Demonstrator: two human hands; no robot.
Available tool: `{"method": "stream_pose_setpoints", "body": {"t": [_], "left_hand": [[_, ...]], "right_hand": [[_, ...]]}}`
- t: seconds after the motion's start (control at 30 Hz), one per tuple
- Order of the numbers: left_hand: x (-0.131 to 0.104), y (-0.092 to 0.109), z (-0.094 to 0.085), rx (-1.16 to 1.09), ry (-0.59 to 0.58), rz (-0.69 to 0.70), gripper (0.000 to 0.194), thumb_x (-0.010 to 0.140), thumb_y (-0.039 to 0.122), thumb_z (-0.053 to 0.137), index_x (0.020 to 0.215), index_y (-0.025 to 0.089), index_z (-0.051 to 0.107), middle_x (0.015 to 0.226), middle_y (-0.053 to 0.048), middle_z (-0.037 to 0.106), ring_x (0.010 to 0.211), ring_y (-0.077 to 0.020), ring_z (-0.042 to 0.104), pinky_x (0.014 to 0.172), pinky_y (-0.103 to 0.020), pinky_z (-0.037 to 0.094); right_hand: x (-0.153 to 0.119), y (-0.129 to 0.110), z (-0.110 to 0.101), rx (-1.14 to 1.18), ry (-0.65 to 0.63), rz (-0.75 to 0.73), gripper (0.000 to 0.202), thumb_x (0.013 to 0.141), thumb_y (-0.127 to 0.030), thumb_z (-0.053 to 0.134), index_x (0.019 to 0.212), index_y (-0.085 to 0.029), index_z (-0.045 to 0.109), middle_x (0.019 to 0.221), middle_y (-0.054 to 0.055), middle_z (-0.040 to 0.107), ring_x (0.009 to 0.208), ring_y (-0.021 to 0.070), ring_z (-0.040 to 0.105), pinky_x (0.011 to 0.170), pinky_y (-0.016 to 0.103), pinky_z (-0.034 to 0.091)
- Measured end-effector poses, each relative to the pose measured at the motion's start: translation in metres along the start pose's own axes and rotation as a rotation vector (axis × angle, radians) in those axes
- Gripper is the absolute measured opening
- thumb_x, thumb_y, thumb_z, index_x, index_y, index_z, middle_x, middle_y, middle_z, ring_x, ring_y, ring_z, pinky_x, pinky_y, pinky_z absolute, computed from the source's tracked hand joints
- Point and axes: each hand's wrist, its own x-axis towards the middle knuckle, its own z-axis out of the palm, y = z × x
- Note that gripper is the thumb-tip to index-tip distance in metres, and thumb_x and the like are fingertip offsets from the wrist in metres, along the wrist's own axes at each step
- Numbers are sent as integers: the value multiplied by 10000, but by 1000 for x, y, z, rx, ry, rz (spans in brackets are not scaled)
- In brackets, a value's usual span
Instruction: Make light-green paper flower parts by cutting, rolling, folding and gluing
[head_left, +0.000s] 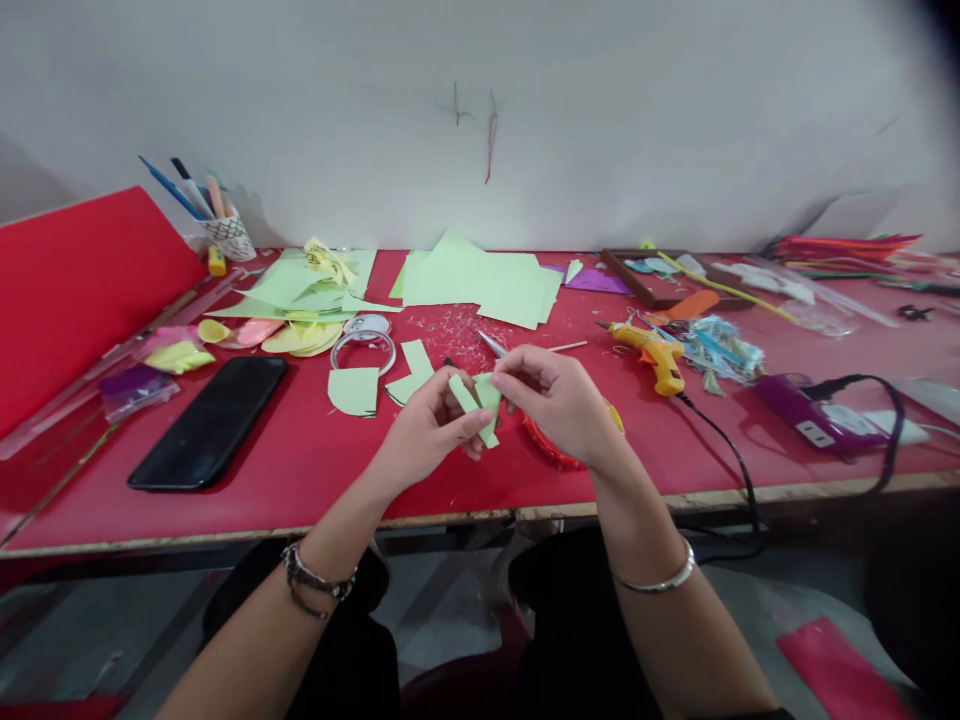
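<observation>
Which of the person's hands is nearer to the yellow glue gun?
Right: the right hand is to the left of the glue gun, not touching it; the left hand is farther left.

Slvr bangle (664,586) R, bracelets (309,576) L

Paper piece (487,395) | pale green | folded or layered, unclear which | tilted | between both hands (429,422)
</observation>
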Motion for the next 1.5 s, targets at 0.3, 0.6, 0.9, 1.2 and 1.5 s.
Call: {"method": "stream_pose_setpoints", "body": {"t": [0.3, 0.6, 0.9, 1.2, 1.5], "left_hand": [[2, -1, 0, 22, 66, -3, 261, 717, 317, 623, 778, 167, 418, 576, 76, 519, 452, -62, 556, 451, -179, 491], [1, -3, -6, 7, -53, 26, 303, 727, 233, 621, 950, 180, 422, 760, 27, 537, 605, -80, 579, 535, -199, 502], [2, -6, -5, 28, 63, 35, 477, 712, 241, 633, 1097, 214, 352, 782, 15, 536, 607, -98, 553, 487, -205, 496], [0, -6, -5, 152, 33, 33, 370, 751, 293, 589, 1060, 203, 404, 804, 5, 552, 668, -123, 569, 557, -236, 498], [-2, -6, -6, 370, 44, 58, 365, 780, 332, 545, 1089, 203, 400, 773, 11, 543, 693, -137, 566, 605, -250, 463]], "right_hand": [[0, 3, 6, 21, 60, 63, 115, 787, -270, 517, 728, -172, 520, 596, -31, 519, 501, 72, 480, 481, 207, 387], [1, 8, 5, 13, 112, 71, 104, 781, -271, 524, 727, -183, 523, 574, -32, 530, 481, 82, 506, 463, 207, 398], [1, 5, 14, 119, 107, 107, 112, 782, -265, 521, 714, -179, 496, 571, -39, 532, 493, 80, 531, 486, 194, 424], [1, 5, 19, 50, 93, 110, 152, 798, -305, 493, 708, -183, 491, 576, -28, 511, 507, 107, 524, 495, 226, 422], [1, 2, 14, -22, -18, 39, 142, 833, -298, 442, 791, -196, 533, 695, 0, 556, 624, 125, 540, 577, 238, 432]]}}
